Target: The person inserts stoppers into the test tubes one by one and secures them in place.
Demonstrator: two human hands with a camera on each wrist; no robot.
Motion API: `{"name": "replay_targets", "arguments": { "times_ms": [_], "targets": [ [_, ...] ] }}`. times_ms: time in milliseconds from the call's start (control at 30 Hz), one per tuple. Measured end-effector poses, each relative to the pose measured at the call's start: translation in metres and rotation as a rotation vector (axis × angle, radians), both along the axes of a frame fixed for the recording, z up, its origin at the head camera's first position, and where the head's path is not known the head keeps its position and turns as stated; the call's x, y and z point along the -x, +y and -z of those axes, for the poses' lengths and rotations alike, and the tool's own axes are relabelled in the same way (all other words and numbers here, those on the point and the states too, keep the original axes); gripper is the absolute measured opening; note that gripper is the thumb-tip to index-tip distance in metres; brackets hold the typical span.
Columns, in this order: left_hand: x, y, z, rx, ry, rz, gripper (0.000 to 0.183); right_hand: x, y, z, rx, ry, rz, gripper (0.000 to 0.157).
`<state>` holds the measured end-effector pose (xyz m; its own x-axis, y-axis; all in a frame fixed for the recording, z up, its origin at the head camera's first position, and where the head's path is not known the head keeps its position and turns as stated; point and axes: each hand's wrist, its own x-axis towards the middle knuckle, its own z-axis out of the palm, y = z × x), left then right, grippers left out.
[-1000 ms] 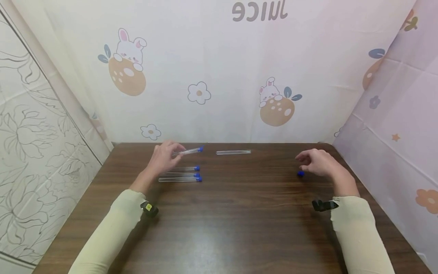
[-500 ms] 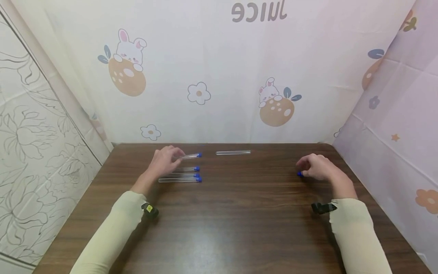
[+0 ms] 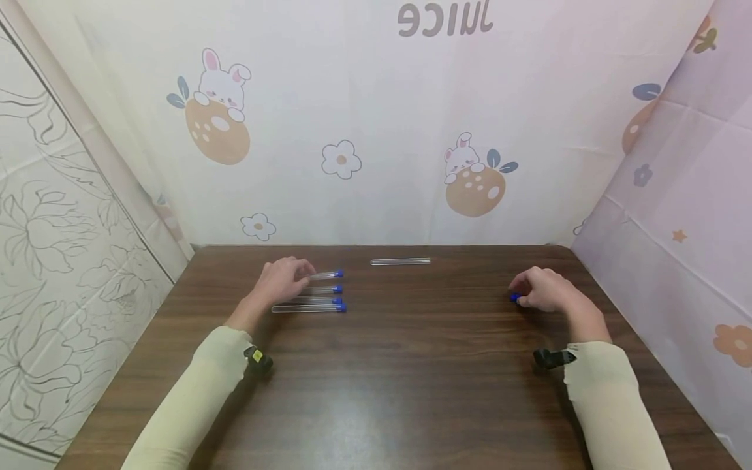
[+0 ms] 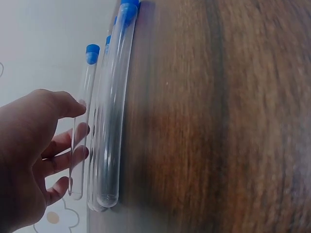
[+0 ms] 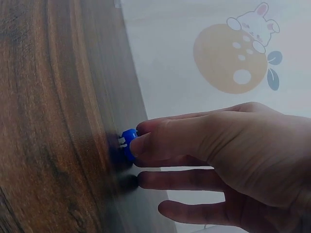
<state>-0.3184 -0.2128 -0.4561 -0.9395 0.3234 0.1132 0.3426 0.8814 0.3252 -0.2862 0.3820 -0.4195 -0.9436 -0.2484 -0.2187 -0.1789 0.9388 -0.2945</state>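
My left hand (image 3: 281, 281) holds a clear test tube (image 4: 88, 77) with a blue stopper between thumb and fingers, close over the table's far left. Beside it, several more blue-stoppered test tubes (image 3: 308, 309) lie roughly parallel, stoppers to the right. In the left wrist view, the nearest capped tube (image 4: 114, 107) partly hides the others. Over on the right, my right hand (image 3: 543, 289) pinches a small blue stopper (image 5: 128, 135) by thumb and forefinger, low at the tabletop. The other fingers extend apart from it. One test tube without a stopper (image 3: 401, 262) lies near the back edge, between the hands.
The brown wood-grain table (image 3: 376, 365) runs back to a pale printed curtain (image 3: 388, 196). A patterned panel (image 3: 59, 248) borders the left side, and another curtain (image 3: 675, 261) the right. A small black camera (image 3: 549, 358) sits on the right wrist.
My left hand has lowered its capped tube toward the other capped tubes. My right hand has come down onto the blue stopper and closed thumb and forefinger on it.
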Motion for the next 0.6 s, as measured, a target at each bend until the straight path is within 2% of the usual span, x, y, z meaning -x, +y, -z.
{"name": "replay_targets", "arguments": {
  "times_ms": [200, 400, 467, 533, 600],
  "targets": [
    [0.008, -0.005, 0.008, 0.005, -0.025, 0.022, 0.024, -0.001, 0.0, 0.001, -0.004, 0.0, 0.008, 0.026],
    [0.045, -0.022, 0.057, 0.002, 0.018, 0.033, 0.024, -0.001, 0.001, 0.002, -0.01, -0.002, 0.014, 0.024],
    [0.05, -0.025, 0.065, -0.005, 0.022, 0.032, 0.024, -0.001, 0.001, 0.002, -0.011, -0.002, 0.013, 0.024],
    [0.042, -0.02, 0.052, 0.001, -0.006, 0.032, 0.025, -0.001, 0.001, 0.002, -0.012, -0.001, 0.015, 0.023],
    [0.027, -0.013, 0.034, 0.005, -0.027, 0.024, 0.026, 0.0, 0.002, 0.003, -0.013, 0.003, 0.015, 0.023]
  ]
}}
